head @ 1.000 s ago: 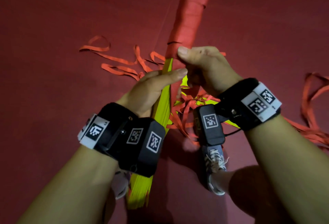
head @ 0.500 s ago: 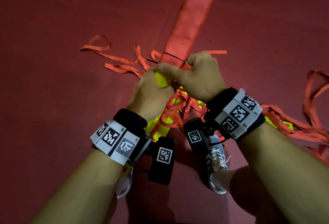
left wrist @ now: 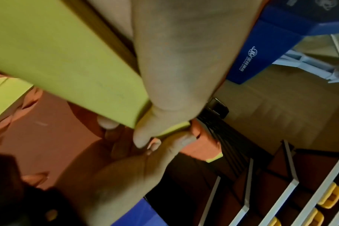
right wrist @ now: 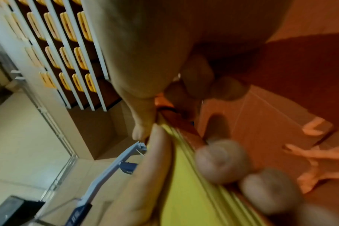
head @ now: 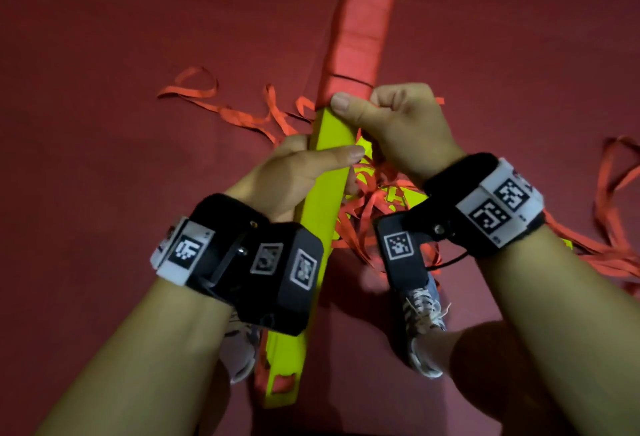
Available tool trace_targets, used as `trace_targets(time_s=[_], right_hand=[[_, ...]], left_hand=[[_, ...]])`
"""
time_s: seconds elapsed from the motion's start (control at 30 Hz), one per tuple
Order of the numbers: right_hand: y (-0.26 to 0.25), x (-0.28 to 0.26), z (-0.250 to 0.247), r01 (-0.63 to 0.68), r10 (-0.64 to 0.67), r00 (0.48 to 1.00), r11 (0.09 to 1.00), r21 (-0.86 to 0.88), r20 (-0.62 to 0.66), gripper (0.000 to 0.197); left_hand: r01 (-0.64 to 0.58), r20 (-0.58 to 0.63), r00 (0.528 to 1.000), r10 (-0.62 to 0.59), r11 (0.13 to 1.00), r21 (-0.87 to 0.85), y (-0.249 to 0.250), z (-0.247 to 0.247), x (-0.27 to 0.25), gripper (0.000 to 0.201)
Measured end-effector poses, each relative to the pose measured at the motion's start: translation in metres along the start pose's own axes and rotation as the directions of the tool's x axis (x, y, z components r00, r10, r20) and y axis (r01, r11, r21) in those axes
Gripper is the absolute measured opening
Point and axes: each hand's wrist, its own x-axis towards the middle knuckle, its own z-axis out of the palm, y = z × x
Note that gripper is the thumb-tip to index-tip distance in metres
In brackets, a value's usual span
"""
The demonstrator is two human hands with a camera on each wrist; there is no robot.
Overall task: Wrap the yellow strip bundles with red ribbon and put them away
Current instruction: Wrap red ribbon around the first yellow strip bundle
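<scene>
- Red floor (head: 104,55) lies under everything we see from the head view.
- Nearest to us are our two shoes (head: 424,325), one on each side of the bundle (head: 329,186), whose bare yellow near end points back between them.
- Our left hand (head: 287,176) grips the bare yellow part, with the thumb laid flat across its top face and the fingers curled round from below, clamped on it.
- Just beyond, our right hand (head: 405,124) closes on the same bundle. Its thumb presses the near edge of the wrap (head: 363,20) and the fingers are curled tight together underneath.
- Whether those fingers also pinch a loose strand, we cannot tell.
- Loose ribbon (head: 367,207) lies tangled on the floor beneath our right wrist, with more yellow strips (head: 412,196) partly under it. Other strands trail off to the left and right.
- From our right thumb the red wrap covers the bundle all the way to the top edge of the view.
- Farther off, the wrist views show a blue crate (left wrist: 261,53) and racks of drawers (right wrist: 68,45) with yellow handles.
</scene>
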Motion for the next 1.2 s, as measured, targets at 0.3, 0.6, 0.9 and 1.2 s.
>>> trace_targets(time_s=[0.3, 0.6, 0.9, 1.2], right_hand=[[0.016, -0.003, 0.002, 0.052, 0.015, 0.994, 0.818, -0.573, 0.112, 0.046], [0.008, -0.012, 0.008, 0.050, -0.019, 0.998, 0.814, -0.579, 0.059, 0.075], [0.003, -0.006, 0.003, -0.009, 0.010, 0.999, 1.000, -0.017, 0.052, 0.054], [0.001, -0.002, -0.017, -0.068, 0.069, 0.954, 0.998, -0.012, 0.292, 0.040]], left_hand=[[-0.012, -0.215, 0.971, 0.103, 0.923, 0.386, -0.021, -0.005, 0.013, 0.042], [-0.081, -0.248, 0.927, 0.281, 0.796, 0.600, -0.027, 0.005, 0.013, 0.027], [-0.064, -0.114, 0.991, 0.072, 0.996, 0.070, 0.003, 0.001, -0.001, 0.034], [0.133, 0.015, 0.991, -0.132, 0.989, -0.068, 0.007, -0.001, -0.009, 0.015]])
